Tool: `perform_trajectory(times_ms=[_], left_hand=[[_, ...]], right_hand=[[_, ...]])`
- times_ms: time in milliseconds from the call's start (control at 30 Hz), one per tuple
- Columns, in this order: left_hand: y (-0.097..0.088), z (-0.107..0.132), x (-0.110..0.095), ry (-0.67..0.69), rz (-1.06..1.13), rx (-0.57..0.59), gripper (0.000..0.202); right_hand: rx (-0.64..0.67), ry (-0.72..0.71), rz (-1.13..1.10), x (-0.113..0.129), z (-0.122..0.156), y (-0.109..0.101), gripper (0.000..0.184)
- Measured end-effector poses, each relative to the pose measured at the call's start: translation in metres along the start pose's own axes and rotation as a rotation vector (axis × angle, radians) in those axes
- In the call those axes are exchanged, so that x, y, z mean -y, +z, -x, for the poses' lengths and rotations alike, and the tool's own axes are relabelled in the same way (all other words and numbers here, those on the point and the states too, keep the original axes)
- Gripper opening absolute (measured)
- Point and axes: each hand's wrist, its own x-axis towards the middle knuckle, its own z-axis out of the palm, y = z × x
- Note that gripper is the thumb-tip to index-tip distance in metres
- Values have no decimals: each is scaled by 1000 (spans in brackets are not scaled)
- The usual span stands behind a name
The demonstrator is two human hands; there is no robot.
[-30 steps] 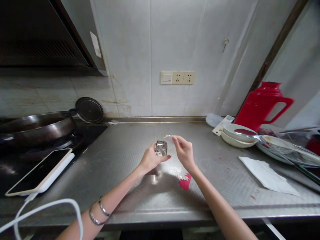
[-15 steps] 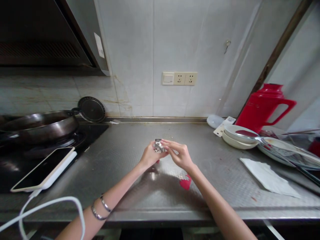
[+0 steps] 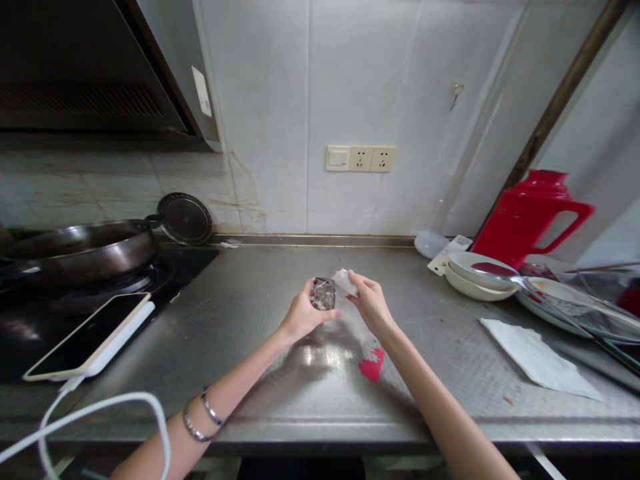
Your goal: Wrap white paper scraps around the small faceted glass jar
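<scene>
My left hand (image 3: 301, 313) is closed around a small, squarish object (image 3: 324, 294) that looks like clear glass with dark and silvery patches. Its exact kind cannot be made out. Just to the right, my right hand (image 3: 370, 300) pinches a small white piece (image 3: 345, 282), perhaps paper or tissue, beside the glassy object's upper right edge. Whether the two touch is unclear. Below my right wrist, a torn red scrap (image 3: 371, 365) with a pale ragged edge lies on the metal counter (image 3: 240, 373).
A phone (image 3: 90, 337) with a white cable lies at the left, by the hob and a large pan (image 3: 85, 250). On the right are stacked bowls (image 3: 480, 287), a red thermos jug (image 3: 525, 217), plates with utensils and a white napkin (image 3: 537, 357).
My right hand has drawn slightly right, off the top of the glassy object, and a white piece now shows in its fingers. More of the glassy object is visible in my left hand.
</scene>
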Motion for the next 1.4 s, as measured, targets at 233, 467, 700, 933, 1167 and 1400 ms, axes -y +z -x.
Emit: perform_trajectory(times_ms=[233,467,700,933,1167,1400], left_hand=[[-1,-1,3,21,15,4,64],[2,-3,12,3,33,45,67],[0,1,11,47,-43,171,121],[-5,0,6,167,-288,43,124],[-6,-1,5,210,-190,4,84],[-7,2,1,180,-150,48,78]], right_hand=[[365,53,6,5,16,12,50],[359,20,83,1,17,14,60],[247,167,33,6,15,12,34],[223,278,54,-1,14,14,32],[265,234,54,-3,17,16,43],[201,211,243,-4,8,9,40]])
